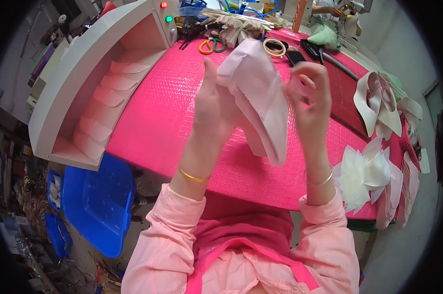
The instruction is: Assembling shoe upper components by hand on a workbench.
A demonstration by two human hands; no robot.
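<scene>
A pale pink shoe upper (263,93), folded into a long pointed shape, is held up over the pink work table. My left hand (209,110) grips it from the left, thumb raised and fingers hidden behind the material. Close to its right edge is my right hand (312,100), fingers bent and smeared by motion. Whether those fingertips touch the upper or pinch anything cannot be made out. Under both hands lies the glossy pink table cover (167,103).
At left stands a white machine (96,54) with several pale pieces (106,95) inside. A blue tub (99,201) sits below it. Yellow-and-green-handled scissors (212,46) and a tape roll (274,47) lie at the back. White pieces (363,174) and more uppers (378,105) are at right.
</scene>
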